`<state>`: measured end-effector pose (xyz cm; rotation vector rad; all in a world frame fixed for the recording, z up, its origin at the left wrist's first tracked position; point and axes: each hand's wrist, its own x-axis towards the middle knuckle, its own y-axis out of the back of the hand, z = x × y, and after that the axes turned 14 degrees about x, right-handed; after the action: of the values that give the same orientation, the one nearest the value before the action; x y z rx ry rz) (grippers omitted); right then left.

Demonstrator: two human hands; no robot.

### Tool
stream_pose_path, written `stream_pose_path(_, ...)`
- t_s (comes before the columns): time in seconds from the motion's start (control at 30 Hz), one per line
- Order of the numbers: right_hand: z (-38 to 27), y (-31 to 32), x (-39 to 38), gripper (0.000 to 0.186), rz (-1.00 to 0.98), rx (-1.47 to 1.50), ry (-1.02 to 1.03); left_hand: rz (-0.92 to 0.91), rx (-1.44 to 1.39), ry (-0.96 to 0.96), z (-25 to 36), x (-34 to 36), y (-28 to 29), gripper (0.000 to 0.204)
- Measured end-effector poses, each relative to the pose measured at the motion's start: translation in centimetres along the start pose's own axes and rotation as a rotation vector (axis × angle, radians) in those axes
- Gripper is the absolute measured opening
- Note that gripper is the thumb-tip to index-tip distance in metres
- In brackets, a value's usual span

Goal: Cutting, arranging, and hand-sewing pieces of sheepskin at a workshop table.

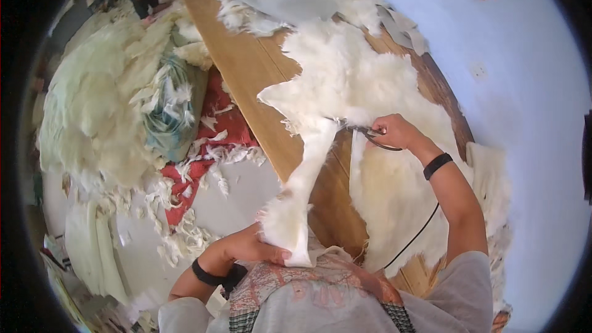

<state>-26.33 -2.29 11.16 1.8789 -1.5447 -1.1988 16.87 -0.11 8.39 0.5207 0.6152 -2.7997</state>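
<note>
A white sheepskin (351, 74) with ragged woolly edges lies across the wooden table. From it a narrow strip of the skin (301, 182) stretches down toward my body. My left hand (264, 248) grips the strip's near end, thumb on top, with tufts of wool over the fingers. My right hand (396, 131) is closed round the dark handles of a pair of scissors (365, 129). The scissor blades point left and touch the skin where the strip meets the larger piece. How far apart the blades are is hard to make out.
Brown boards of the table (237, 43) show along its left edge. Another cream sheepskin (394, 191) lies under my right forearm. At left is a big wool heap (98, 98), beside a greenish sack (169, 117) and red cloth (219, 114). Wool scraps litter the floor. A pale wall (518, 86) borders the right side.
</note>
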Motion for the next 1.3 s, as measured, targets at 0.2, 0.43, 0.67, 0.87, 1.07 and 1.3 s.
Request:
stream_pose_path(0.2, -1.3, -0.7, 1.8, 0.050, 0.028, -0.021, 0.049, 0.061, 0.015, 0.040, -1.4, -1.9, -0.5, 0.022)
stream_pose_path(0.43, -1.9, -0.8, 3.3, 0.055, -0.054, -0.046, -0.011, 0.144, 0.078, 0.003, -0.8, -3.5, -1.2, 0.026)
stream_pose_path(0.67, -5.6, -3.6, 4.4, 0.057, 0.180, -0.070, 0.091, 0.147, 0.024, 0.028, -2.8, -5.9, 0.2, 0.027)
stream_pose_path(0.87, -4.9, -6.4, 3.9, 0.064, 0.160, 0.137, 0.068, 0.236, 0.198, -0.031, -3.6, -7.7, 0.8, 0.041)
stream_pose_path(1.07, -12.1, -11.5, 4.3, 0.067, -0.087, 1.516, -0.476, 0.252, 0.134, -0.031, -3.4, -8.5, 1.1, 0.047)
stream_pose_path(1.3, -14.7, -14.2, 8.6, 0.065, 0.228, 1.807, -0.450, 0.156, 0.169, -0.071, -3.4, -9.1, 0.9, 0.046)
